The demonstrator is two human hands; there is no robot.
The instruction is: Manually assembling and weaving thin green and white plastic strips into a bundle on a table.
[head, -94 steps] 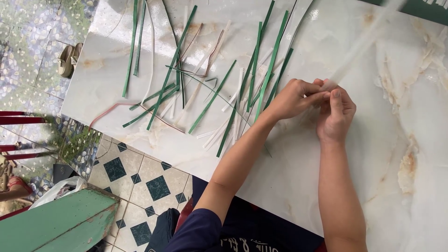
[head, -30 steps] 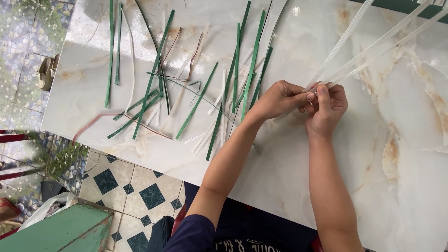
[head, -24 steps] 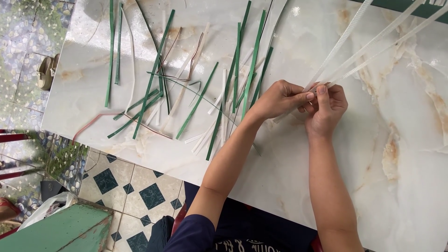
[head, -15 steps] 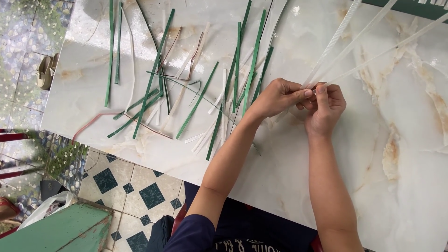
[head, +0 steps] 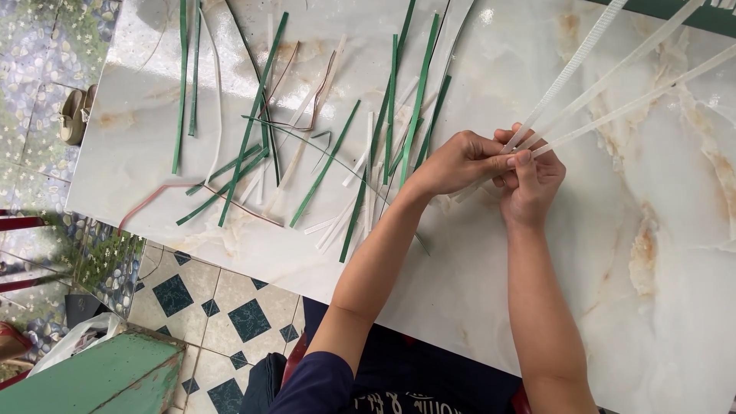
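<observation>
Three white strips [head: 606, 77] leave frame; both hands hide their near ends.

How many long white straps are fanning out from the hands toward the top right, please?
3 white straps: the upper one, the middle one and the lower one, all pinched between the left hand and right hand. More may be hidden.

White strips [head: 606, 84] run off top edge; near ends hidden in hands.
</observation>
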